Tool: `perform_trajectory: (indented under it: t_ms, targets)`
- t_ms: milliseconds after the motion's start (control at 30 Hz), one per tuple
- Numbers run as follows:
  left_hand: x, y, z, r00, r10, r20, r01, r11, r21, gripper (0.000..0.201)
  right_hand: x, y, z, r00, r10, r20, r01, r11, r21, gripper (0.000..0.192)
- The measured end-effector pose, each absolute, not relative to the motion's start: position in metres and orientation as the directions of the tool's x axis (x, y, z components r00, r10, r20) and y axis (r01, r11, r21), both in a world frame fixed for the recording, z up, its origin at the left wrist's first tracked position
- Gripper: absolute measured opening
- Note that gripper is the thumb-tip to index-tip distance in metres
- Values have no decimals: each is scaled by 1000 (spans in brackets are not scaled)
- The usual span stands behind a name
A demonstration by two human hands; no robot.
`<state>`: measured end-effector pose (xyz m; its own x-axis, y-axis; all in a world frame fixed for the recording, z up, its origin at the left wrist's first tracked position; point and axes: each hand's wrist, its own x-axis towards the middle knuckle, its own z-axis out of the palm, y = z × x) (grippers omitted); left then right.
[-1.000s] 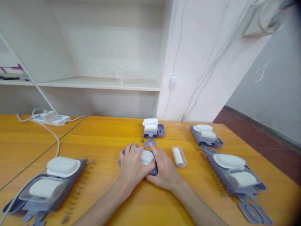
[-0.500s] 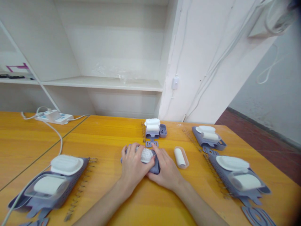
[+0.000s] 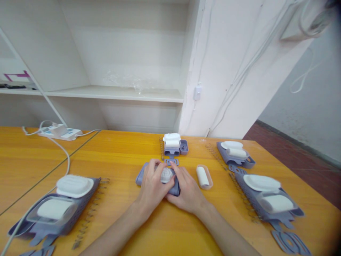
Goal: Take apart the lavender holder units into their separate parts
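In front of me on the wooden table lies a grey-purple plastic holder (image 3: pixel 140 175), its left end in sight and its middle partly covered by my hands. A white piece with a bumpy surface (image 3: pixel 166 175) sits on it, between my hands. My left hand (image 3: pixel 152 190) is closed around that white piece, thumb in front and fingers curled behind. My right hand (image 3: pixel 188 190) grips the holder's right end, its thumb low at the front and its fingertips on the far side. Just right of this hand is a clear tray (image 3: pixel 209 179) with a white roll (image 3: pixel 203 176) in it.
Similar purple holders with white lids and rolls stand left (image 3: pixel 57 202), at the back (image 3: pixel 172 145) and on the right (image 3: pixel 266 193). Thin coils (image 3: pixel 92 209) lie beside them. A power strip (image 3: pixel 60 132) and its white cable (image 3: pixel 68 160) occupy the left side.
My left fingers have drawn in to the right, toward the white bumpy piece, uncovering the holder's left end. My right hand has hardly moved.
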<state>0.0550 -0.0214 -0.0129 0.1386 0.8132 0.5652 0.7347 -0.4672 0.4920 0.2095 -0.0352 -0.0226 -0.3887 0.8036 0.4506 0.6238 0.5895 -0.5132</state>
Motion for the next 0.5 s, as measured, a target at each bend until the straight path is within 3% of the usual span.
perform_trajectory:
  t_ms: [500]
  targets:
    - [51,-18,-6,156,818,553,665,-501,553,28,208,-36,-20,-384,818,428,613,573,-545,89]
